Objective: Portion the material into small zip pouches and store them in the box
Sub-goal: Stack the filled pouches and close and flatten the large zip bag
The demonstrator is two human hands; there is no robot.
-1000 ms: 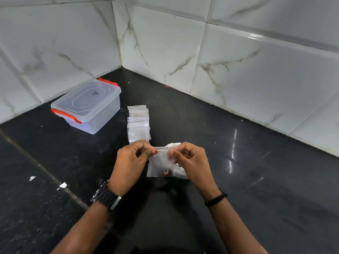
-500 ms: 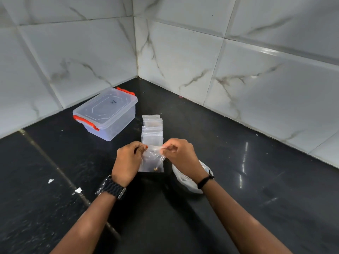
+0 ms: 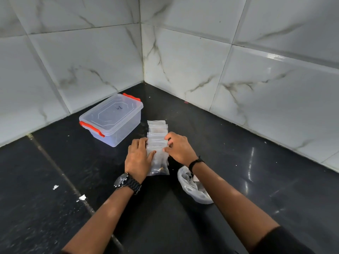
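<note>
Black floor (image 3: pixel 238 180), marble-tile corner at 12. Left hand (image 3: pixel 138 157) flat on pouch (image 3: pixel 159 165); right hand (image 3: pixel 180 148) pinching it. Box (image 3: pixel 111 119) at 10.

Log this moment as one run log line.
step: laying filled pouch on row | left hand: on pouch | right hand: pinching top | box: lid on

Both forearms extend forward from the lower edge of the view and converge toward the middle. Left hand (image 3: pixel 138 158): back of hand up, fingers pointing away, thumb angled toward the right-hand fingertips; whether its fingers curl cannot be told. Right hand (image 3: pixel 180 148): back up, wrist bent inward, fingers (image 3: pixel 169 142) curled, tips close to thumb in a pinch. The two hands sit near each other, apart.
</note>
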